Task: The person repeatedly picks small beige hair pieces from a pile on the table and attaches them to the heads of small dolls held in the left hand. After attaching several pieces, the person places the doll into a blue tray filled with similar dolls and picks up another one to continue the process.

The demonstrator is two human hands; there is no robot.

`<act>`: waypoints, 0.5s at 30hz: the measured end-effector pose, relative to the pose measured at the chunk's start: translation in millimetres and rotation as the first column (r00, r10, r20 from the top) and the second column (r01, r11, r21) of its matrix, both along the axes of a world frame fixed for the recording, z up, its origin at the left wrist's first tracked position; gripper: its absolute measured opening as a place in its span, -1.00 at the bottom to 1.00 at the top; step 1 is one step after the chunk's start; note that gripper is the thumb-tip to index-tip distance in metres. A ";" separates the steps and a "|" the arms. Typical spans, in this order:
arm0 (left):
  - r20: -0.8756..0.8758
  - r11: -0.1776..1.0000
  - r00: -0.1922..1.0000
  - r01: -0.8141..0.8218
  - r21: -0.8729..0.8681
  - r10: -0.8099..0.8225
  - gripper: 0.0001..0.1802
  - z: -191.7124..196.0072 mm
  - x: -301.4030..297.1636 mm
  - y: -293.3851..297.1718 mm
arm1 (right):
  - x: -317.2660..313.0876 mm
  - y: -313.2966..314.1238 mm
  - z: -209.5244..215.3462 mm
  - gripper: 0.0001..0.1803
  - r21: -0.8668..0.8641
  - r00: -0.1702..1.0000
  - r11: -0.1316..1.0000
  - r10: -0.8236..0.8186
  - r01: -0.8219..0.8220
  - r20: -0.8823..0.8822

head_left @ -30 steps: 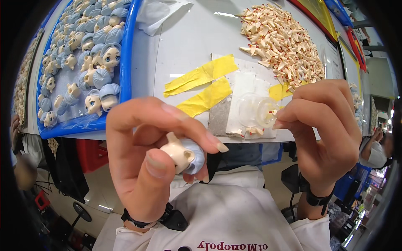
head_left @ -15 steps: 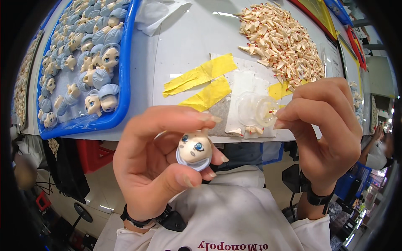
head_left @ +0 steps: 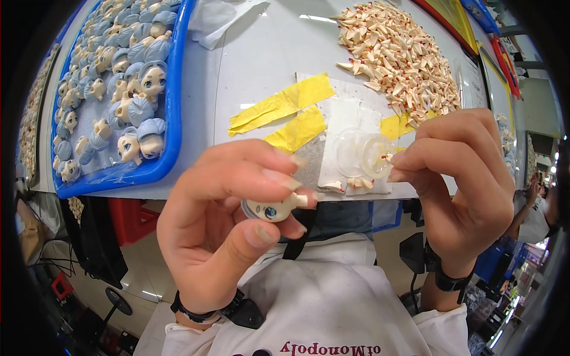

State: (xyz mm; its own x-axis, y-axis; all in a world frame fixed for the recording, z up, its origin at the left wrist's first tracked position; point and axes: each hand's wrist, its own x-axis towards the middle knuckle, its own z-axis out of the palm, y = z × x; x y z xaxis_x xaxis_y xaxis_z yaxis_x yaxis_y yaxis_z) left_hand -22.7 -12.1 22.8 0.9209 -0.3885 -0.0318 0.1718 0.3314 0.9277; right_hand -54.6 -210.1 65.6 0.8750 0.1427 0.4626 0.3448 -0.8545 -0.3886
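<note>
Between the thumb and fingers of my left hand (head_left: 208, 202) is a small doll head (head_left: 268, 211) with blue eyes and light blue hair, tilted sideways and partly hidden by the fingers. My right hand (head_left: 460, 172) pinches a tiny red-tipped piece (head_left: 385, 156), held at the mouth of a clear plastic cup (head_left: 350, 153). The cup lies over white paper (head_left: 332, 169) on the table. Several cream, red-tipped pieces (head_left: 360, 183) rest by the table's near edge, just below the cup.
A blue tray (head_left: 173, 118) full of similar doll heads stands at the left. Toward the far right lies a large heap of cream pointed pieces (head_left: 398, 56). Yellow tape strips (head_left: 282, 107) cross a grey board. A clear plastic sheet (head_left: 222, 24) lies at the back.
My left hand has turned the doll head, so its face now points more sideways and its neck side faces right. My right hand stays almost still at the cup.
</note>
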 end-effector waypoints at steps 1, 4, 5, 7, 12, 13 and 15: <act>0.036 1.000 0.999 0.001 -0.025 0.000 -0.59 -2.8 0.2 0.3 | 0.0 0.0 0.2 -0.79 -0.002 1.000 1.000 0.003 -0.003 0.000; 0.159 0.990 0.987 0.056 -0.127 -0.036 -0.59 -15.2 2.7 3.9 | 0.1 0.3 0.3 -0.79 0.001 1.000 1.000 0.005 -0.005 0.001; 0.176 0.985 0.983 0.080 -0.152 -0.053 -0.59 -16.5 2.7 5.3 | -0.2 0.7 0.0 -0.79 0.008 1.000 1.000 0.002 -0.002 0.000; 0.086 0.986 0.993 0.092 -0.141 -0.080 -0.58 -9.8 1.2 6.5 | -0.2 0.8 -0.5 -0.79 0.010 1.000 1.000 -0.002 0.002 -0.006; 0.000 0.993 1.000 0.022 -0.112 -0.022 -0.53 -9.8 1.5 3.4 | 0.2 0.5 1.4 -0.79 0.003 1.000 1.000 0.000 0.000 -0.017; 0.040 0.990 0.999 0.016 -0.137 -0.011 -0.52 -14.4 1.5 4.3 | 0.3 0.8 1.5 -0.79 0.004 1.000 1.000 0.001 -0.001 -0.017; 0.035 0.986 0.999 0.021 -0.163 -0.016 -0.52 -14.3 1.3 5.9 | 0.1 1.3 1.6 -0.79 0.007 1.000 1.000 -0.002 0.002 -0.019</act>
State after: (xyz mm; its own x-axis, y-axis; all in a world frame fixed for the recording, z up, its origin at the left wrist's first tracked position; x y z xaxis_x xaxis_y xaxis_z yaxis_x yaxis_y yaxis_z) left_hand -21.4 -6.1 8.5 0.9129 -0.4030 0.0648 0.1488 0.4763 0.8666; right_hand -54.5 -208.8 67.2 0.8838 0.1378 0.4472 0.3358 -0.8523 -0.4010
